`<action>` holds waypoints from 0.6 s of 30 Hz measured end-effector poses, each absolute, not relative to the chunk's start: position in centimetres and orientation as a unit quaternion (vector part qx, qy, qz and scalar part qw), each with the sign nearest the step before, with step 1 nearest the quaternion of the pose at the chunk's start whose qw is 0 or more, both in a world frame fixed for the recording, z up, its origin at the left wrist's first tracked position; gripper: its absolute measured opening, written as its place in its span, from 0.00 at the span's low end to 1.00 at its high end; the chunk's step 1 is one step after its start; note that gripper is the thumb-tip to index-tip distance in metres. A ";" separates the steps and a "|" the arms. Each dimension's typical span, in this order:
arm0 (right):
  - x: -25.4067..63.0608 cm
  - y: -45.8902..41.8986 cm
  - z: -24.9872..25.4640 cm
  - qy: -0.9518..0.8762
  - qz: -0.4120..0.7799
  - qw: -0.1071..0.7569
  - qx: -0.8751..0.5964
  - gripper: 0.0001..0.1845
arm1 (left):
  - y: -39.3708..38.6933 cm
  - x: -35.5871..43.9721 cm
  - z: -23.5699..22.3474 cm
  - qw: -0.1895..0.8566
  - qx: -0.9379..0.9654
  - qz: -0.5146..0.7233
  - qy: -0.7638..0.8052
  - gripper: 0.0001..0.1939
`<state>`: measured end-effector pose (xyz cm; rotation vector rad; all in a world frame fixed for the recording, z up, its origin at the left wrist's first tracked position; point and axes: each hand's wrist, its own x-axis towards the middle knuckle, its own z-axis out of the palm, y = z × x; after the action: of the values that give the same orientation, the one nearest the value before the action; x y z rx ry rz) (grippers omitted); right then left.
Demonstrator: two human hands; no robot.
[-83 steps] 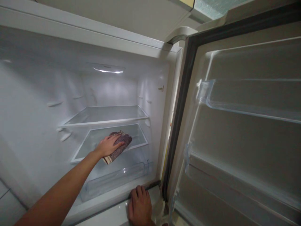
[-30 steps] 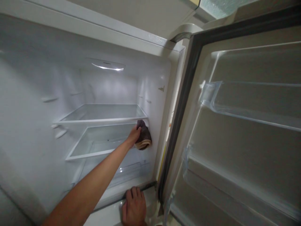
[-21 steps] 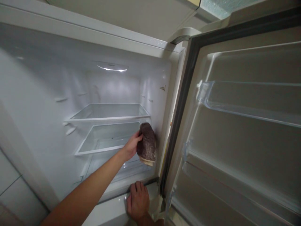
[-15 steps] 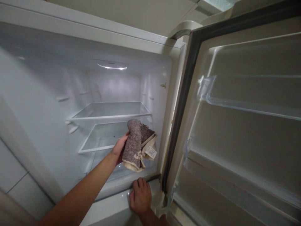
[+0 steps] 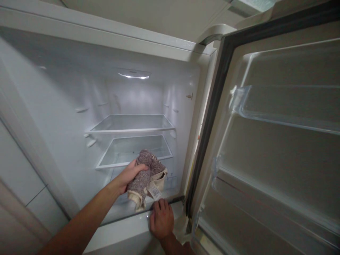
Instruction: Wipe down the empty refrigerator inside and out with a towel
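Note:
A folded grey-brown cloth (image 5: 142, 177) with cream edges and a white tag is in my left hand (image 5: 131, 173), the thumb lying over its front and the fingers hidden behind it. The cloth hangs in front of the lower glass shelf (image 5: 124, 148), inside the open refrigerator. Below and to the right, my right hand (image 5: 162, 219) rests palm down on the front ledge (image 5: 127, 226) at the bottom of the compartment. Its fingers point inward over the edge, and nothing shows in them.
An upper glass shelf (image 5: 132, 123) spans the compartment beneath a lit lamp (image 5: 134, 75). The refrigerator door (image 5: 271, 148) stands open on the right, with clear plastic door bins (image 5: 287, 122) along it. White tiled wall (image 5: 21, 170) shows at far left.
My left hand has brought the cloth down and slightly left, toward the front ledge, and its thumb now shows over the cloth. My right hand stays on the ledge. The view has shifted slightly.

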<state>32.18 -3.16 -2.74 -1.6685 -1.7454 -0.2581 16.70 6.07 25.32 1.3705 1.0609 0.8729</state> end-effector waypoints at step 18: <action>32.1 -3.0 -4.0 -0.673 -0.111 0.340 -0.647 0.20 | 21.6 9.0 24.7 0.064 0.708 0.271 0.649 0.28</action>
<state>32.15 -2.96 -3.95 -1.6847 -1.7507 -0.2882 9.05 21.57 24.68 2.1372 1.9613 0.8177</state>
